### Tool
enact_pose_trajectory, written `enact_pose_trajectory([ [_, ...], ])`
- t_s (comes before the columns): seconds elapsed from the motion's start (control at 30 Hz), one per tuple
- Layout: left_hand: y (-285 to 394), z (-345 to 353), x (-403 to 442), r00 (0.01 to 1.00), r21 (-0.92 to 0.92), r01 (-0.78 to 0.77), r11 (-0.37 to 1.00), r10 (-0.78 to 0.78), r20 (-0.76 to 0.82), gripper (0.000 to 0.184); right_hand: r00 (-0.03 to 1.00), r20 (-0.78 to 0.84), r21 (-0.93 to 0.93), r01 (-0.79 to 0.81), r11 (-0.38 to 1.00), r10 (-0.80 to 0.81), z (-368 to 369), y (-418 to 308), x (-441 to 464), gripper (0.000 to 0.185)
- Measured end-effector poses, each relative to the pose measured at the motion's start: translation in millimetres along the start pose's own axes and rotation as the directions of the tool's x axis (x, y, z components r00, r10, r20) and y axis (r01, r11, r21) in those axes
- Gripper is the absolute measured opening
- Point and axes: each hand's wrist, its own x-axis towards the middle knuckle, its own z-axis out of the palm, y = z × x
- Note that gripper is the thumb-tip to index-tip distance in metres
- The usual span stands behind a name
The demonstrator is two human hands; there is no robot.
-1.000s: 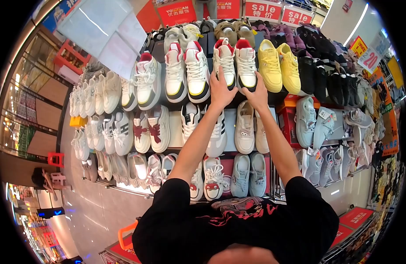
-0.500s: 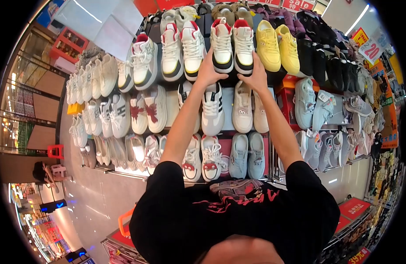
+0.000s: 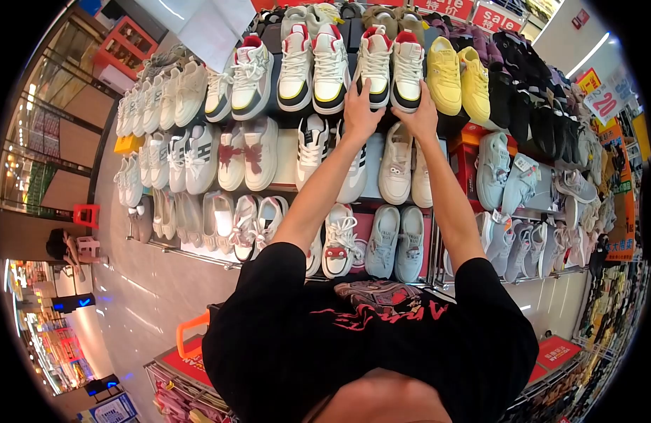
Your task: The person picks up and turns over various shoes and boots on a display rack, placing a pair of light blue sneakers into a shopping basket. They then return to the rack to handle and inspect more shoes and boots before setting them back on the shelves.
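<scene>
Both hands are up at the top row of a stepped shoe display. My left hand [image 3: 361, 113] has its fingers against the black toe of a white sneaker [image 3: 374, 65] with red lining. My right hand [image 3: 419, 118] holds the outer side of the matching sneaker [image 3: 408, 69], its thumb low at the toe. The two sneakers stand side by side with their toes toward me. Left of them is a similar white pair [image 3: 329, 69] with yellow trim; yellow sneakers [image 3: 444, 77] stand to the right. My left forearm partly hides a white sneaker with black stripes [image 3: 353, 173].
Below are more rows, including white shoes with cartoon eyes [image 3: 396, 169] and light blue shoes [image 3: 383, 243]. Dark shoes [image 3: 544, 120] fill the right side. A red stool [image 3: 86, 215] and a seated person [image 3: 64, 247] are far left. A cart with an orange handle [image 3: 191, 331] is beside me.
The view has shifted, so the shelves appear slightly farther right. My left hand has moved from the left sneaker's outer side toward the front of its toe. The pair stays in place.
</scene>
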Motion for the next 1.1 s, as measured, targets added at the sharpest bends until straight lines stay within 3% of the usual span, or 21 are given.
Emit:
enact_pose_trajectory([
  [0.47,6,-18,-1,0.995,0.077,-0.022,0.997,0.014,0.101,0.085,1.000,0.020,-0.046,-0.020,0.999,0.021,-8,-6,-10,0.108],
  [0.9,5,-16,1,0.996,0.097,-0.041,0.994,0.033,0.080,0.084,0.994,0.069,-0.022,-0.083,0.996,0.084,-7,-4,-7,0.109],
  [1.1,13,-25,7,0.980,0.183,-0.025,0.983,-0.012,0.197,0.080,0.986,0.079,-0.037,-0.143,0.989,0.145,-15,-14,-6,0.108],
])
